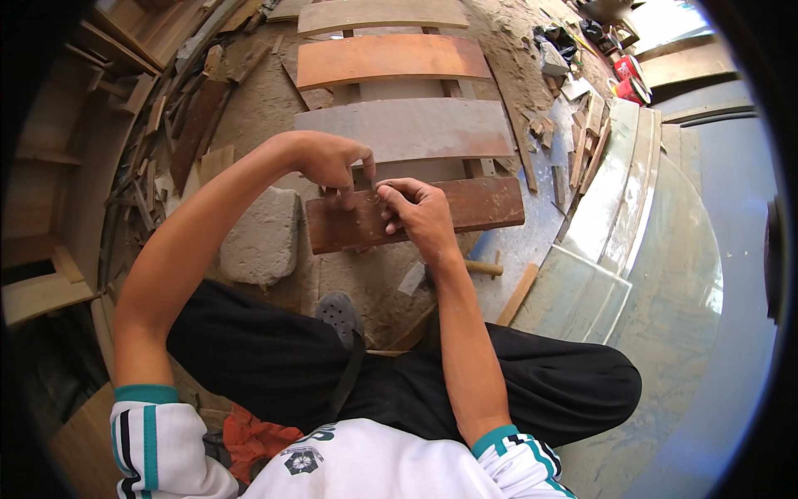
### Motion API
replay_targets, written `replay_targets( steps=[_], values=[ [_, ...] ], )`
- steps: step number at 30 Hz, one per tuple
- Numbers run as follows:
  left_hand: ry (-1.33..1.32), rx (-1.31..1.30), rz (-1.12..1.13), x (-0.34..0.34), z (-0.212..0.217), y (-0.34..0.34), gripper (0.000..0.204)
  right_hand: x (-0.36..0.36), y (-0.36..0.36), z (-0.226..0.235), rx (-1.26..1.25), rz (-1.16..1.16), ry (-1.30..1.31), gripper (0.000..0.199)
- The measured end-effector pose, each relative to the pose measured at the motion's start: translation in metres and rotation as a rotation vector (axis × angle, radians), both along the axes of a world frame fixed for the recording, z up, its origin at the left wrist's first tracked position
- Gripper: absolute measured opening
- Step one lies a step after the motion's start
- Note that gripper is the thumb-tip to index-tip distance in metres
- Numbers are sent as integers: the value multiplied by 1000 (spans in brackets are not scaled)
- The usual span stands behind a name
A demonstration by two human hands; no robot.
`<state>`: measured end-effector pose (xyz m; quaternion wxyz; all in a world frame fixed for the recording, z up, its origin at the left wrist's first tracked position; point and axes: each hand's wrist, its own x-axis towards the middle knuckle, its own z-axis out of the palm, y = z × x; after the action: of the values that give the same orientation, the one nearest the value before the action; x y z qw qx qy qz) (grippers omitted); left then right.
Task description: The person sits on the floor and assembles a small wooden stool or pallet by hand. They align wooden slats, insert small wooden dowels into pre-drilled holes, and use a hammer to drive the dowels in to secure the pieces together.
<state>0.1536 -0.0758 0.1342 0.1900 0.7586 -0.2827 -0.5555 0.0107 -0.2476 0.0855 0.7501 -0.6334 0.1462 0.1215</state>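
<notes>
A reddish-brown wooden board (pixel 486 204) lies crosswise in front of me, at the near end of a row of slats. My left hand (pixel 328 160) is over the board's left half, fingers apart and pointing down, and I see nothing held in it. Its index finger is bent towards the other hand. Right beside it, my right hand (pixel 420 214) is closed in a pinch above the board's middle. Whatever lies between those fingertips is too small to make out. Beyond the board is a greyish slat (pixel 407 129), then an orange-brown slat (pixel 391 60).
A rough pale stone block (pixel 264 237) sits left of the board. Below the board's right part, a hammer's wooden handle (pixel 484 268) shows. Glass panes (pixel 657 249) lie on the right. Wood scraps (pixel 588 137) and red cans (pixel 629 79) stand farther back. Wooden cabinets (pixel 50 158) line the left.
</notes>
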Motion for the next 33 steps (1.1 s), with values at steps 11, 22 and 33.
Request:
replay_targets(
  steps=[11,22,33],
  values=[
    [-12,238,106,1,11,-26,41,0,-3,1,49,-13,7,24],
    [-49,538,109,-9,6,-51,20,-1,-16,6,164,25,78,23],
    [139,683,325,-4,-3,-58,16,7,-22,-3,409,15,143,20]
  ],
)
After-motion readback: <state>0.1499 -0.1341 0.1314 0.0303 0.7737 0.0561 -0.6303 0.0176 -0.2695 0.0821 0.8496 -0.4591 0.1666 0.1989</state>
